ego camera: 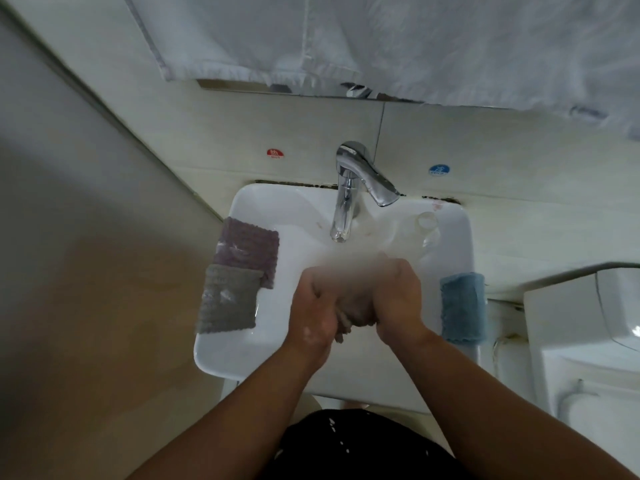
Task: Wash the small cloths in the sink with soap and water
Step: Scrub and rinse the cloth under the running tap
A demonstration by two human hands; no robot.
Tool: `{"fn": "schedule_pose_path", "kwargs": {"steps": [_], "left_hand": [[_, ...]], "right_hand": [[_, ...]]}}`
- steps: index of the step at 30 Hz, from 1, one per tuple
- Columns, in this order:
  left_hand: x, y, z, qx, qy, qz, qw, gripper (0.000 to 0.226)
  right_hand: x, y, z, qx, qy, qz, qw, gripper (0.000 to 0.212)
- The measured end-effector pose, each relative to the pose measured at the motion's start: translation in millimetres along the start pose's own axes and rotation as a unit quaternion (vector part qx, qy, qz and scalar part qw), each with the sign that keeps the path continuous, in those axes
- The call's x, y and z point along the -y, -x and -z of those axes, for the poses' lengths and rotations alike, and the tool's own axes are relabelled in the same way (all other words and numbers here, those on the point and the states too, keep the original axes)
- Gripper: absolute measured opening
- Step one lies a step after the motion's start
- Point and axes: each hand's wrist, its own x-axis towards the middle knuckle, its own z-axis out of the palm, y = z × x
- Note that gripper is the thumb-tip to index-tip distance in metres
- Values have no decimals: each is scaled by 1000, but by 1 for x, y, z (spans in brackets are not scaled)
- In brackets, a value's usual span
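Four small cloths, all at the white sink (221, 358). Three lie on its rim and one is in the hands.

On the sink's left rim:
- One purple cloth (247, 247) sits nearer the wall.
- One grey cloth (228, 299) sits nearer the person and overlaps the purple one's lower corner.
- Both are ribbed and lie flat, with white foam flecks on top.

One blue cloth (462, 308) is draped over the sink's right rim, fluffy, with its near end hanging past the edge.

The fourth cloth (353, 311) is pale pinkish-beige, bunched into a wad over the middle of the basin, with a frayed end dangling below the palms.

Two hands are pressed together around that wad. The left hand (313, 313) has its fingers curled into the cloth and suds on its back. The right hand (398, 299) is clenched on the cloth's other side. The fingertips are motion-blurred.

One chrome faucet (343, 209) stands at the sink's back edge, its spout over the basin just above the hands. Whether water is running cannot be told.

Two round stickers are on the wall behind the sink: a red sticker (275, 153) to the left of the faucet and a blue sticker (439, 169) to its right. One white towel (381, 39) hangs on the wall above the sink.
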Motion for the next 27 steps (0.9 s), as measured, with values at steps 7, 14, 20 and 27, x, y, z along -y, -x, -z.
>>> {"fn": "schedule_pose_path", "kwargs": {"steps": [7,14,20,27], "left_hand": [[7,13,-5,72,-23,67,995,15],[2,-4,2,-32,-45,-25,998,7],[-1,-13,8,-4,-85,-34,996,21],[-1,-29,20,27,-129,-38,990,15]], "right_hand": [[0,10,-4,48,-139,-61,987,29],[8,26,-4,67,51,94,992,13],[0,51,-19,101,202,250,942,19],[-4,54,-37,33,166,131,977,22]]}}
